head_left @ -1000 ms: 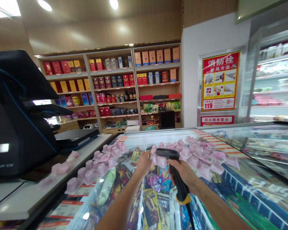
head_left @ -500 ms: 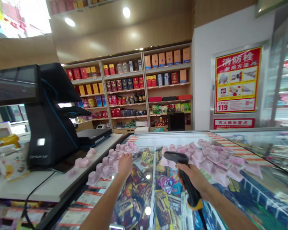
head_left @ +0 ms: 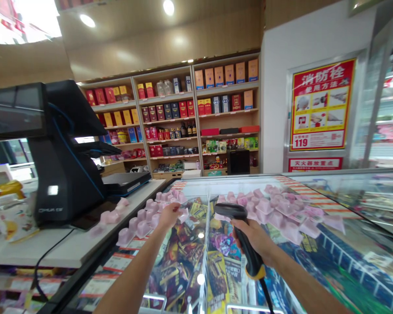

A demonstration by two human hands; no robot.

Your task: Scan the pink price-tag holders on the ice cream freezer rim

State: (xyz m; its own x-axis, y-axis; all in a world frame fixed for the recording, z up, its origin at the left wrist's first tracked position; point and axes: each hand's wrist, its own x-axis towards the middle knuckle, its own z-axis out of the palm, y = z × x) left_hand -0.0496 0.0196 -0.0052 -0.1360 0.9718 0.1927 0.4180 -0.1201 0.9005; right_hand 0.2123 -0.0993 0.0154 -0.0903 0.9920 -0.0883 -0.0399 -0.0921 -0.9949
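My right hand (head_left: pixel 253 237) is wrapped round the handle of a black and yellow barcode scanner (head_left: pixel 245 235), its head pointing left over the glass lid. My left hand (head_left: pixel 168 216) is closed in a pinch, with a small pale pink cup-shaped pack (head_left: pixel 184 215) showing at its fingertips. Beside that hand, pink cup-shaped packs (head_left: pixel 143 228) lie in rows on the left of the freezer top. A larger heap of similar pink packs (head_left: pixel 278 211) lies to the right, beyond the scanner. What the packs contain cannot be made out.
Beneath the glass lid (head_left: pixel 201 192) are wrapped ice creams (head_left: pixel 180 270) in wire baskets. A black checkout terminal (head_left: pixel 65 174) stands on the left counter (head_left: pixel 59 253), near more pink packs (head_left: pixel 113 214) and a hanging cable (head_left: pixel 49 257). Shelves (head_left: pixel 170 117) of boxes line the back.
My left hand has come away from the far pink rows, and a pink pack now shows at its fingertips. The scanner has shifted slightly left in view, and the camera has tilted a little.
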